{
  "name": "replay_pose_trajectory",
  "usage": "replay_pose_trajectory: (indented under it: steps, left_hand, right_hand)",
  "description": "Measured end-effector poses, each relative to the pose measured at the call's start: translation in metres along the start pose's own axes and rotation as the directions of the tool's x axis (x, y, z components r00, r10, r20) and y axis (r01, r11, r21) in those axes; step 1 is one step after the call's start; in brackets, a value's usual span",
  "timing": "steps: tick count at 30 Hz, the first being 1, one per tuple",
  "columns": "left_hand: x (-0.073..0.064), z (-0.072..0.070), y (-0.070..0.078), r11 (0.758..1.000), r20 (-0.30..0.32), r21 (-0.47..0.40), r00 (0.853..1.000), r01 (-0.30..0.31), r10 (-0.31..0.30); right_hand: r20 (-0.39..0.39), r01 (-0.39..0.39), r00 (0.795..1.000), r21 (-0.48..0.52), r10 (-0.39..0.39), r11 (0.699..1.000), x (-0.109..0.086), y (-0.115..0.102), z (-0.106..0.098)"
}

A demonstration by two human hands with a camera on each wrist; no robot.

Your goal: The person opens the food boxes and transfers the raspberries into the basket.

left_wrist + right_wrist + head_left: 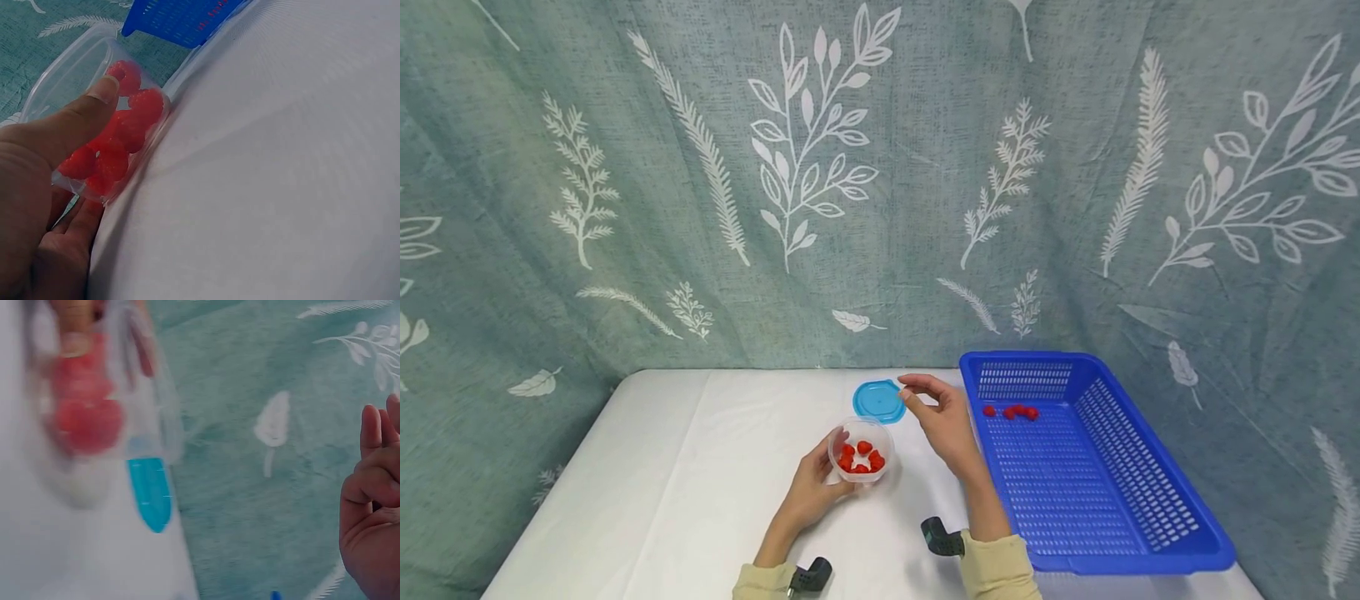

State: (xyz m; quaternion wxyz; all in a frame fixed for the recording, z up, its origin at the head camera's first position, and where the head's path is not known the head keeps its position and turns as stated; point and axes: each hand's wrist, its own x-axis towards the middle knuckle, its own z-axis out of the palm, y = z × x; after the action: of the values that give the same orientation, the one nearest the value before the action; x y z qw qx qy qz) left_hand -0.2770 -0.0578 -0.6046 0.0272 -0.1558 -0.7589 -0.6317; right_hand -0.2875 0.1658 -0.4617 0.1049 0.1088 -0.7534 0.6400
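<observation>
My left hand (815,487) holds a clear plastic tub (887,467) on the white table, its thumb along the near wall and fingers round the far side. Several bumpy red berries (129,131), raspberry-like, lie at the bottom of the tub. Beyond the tub, a light blue lid (880,402) lies flat. My right hand (946,425) hovers between lid and basket, fingers bent and thumb apart from the index finger, with nothing visible between them. In the right wrist view the tub is blurred, and that hand shows only at the right edge.
At the right stands a blue plastic basket (1097,533) with slotted walls. A few more red berries (1019,412) lie near its far left corner. White cloth (700,483) covers the table. Behind hangs a green curtain (880,292) with white leaf prints.
</observation>
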Motion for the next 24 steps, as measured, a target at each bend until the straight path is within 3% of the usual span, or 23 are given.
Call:
replay_pose_trajectory:
  steps: [13,24]
  left_hand:
    - [-0.001,-0.001,0.001,1.0,0.002,-0.02,1.0,-0.018,0.018]
    - [-0.001,-0.002,0.002,0.999,-0.004,-0.033,1.0,-0.001,0.0]
  right_hand:
    - [0.045,-0.001,0.999,-0.039,0.003,0.999,-0.013,0.07,0.034]
    - [0.155,0.036,0.988,-0.188,-0.006,0.981,-0.018,0.084,0.041]
